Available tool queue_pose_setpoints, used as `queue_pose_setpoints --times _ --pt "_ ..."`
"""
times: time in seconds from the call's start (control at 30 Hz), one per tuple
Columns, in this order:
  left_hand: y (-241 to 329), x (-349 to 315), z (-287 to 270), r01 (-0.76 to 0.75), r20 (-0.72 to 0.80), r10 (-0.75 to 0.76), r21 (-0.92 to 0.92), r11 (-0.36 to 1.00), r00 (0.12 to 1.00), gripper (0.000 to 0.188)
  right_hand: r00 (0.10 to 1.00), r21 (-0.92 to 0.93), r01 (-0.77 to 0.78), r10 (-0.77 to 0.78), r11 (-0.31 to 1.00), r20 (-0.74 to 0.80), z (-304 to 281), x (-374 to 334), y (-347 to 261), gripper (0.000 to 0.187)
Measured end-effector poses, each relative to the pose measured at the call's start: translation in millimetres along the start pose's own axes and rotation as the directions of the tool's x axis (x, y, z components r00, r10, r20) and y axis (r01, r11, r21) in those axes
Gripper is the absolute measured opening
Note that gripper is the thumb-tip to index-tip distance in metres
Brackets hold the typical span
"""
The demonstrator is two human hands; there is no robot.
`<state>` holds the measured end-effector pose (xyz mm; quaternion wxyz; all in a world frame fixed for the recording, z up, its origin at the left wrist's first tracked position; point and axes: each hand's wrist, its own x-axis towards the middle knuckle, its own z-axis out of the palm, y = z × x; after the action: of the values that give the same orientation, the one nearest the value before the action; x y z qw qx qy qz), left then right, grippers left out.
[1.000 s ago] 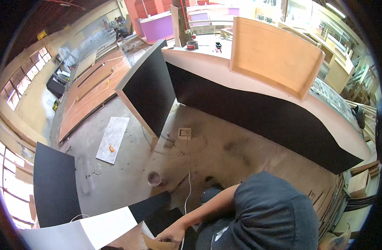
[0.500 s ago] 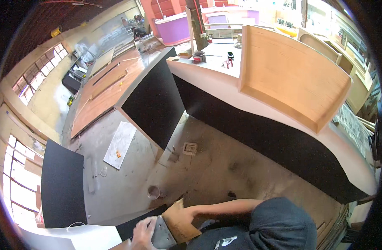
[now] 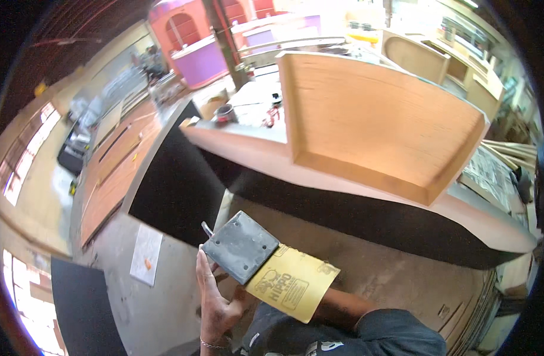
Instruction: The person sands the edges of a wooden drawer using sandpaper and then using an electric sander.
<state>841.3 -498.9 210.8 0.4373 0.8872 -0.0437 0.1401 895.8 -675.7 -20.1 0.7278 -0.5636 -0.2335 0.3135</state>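
Working in a cluttered workshop, over dusty brown floor [image 3: 390, 267]. Held up at near centre, above floor: dark pad [image 3: 241, 247], with yellow sheet [image 3: 292, 283] meeting its near right edge. For good handling (judgement): keep sheet flat and square to pad edge, share overlap evenly, steady pad from beneath, take out slack gently, avoid creasing sheet at the corners.

Orientation: note pad turned corner-on, one corner pointing far, another near, drilled face toward the camera. Cannot give pad a clear long axis, being roughly square; read pad and sheet together as one strip running from far left to near right, sheet at near right end. Note short lever [image 3: 206, 229] projecting at far left.

Gripping pad from left and beneath with left hand [image 3: 219, 302], fingers curled closely against it. Cannot tell how far right fingers are open or what they hold: hidden behind sheet, with only right forearm [image 3: 343, 305] showing.

Farther out: see white board [image 3: 144, 249] and black panel [image 3: 82, 296] at left; beyond, black-fronted counter [image 3: 355, 213] bearing wooden tray [image 3: 372, 124].
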Motion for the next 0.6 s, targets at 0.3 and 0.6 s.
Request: queue_pose_setpoints --times 0.3,0.6 --pt "-61.6 225.5 71.5 -0.279 0.096 0.353 -0.438 0.855 0.931 0.128 0.846 -0.074 0.249 -0.254 0.966 -0.469 -111.3 134.0 -53.0 0.088" --pt "-109.8 431.6 102.4 -0.572 -0.003 0.637 -0.443 0.690 0.771 0.104 0.479 -0.309 0.442 -0.512 0.842 -0.713 -220.8 278.9 -133.7 0.092"
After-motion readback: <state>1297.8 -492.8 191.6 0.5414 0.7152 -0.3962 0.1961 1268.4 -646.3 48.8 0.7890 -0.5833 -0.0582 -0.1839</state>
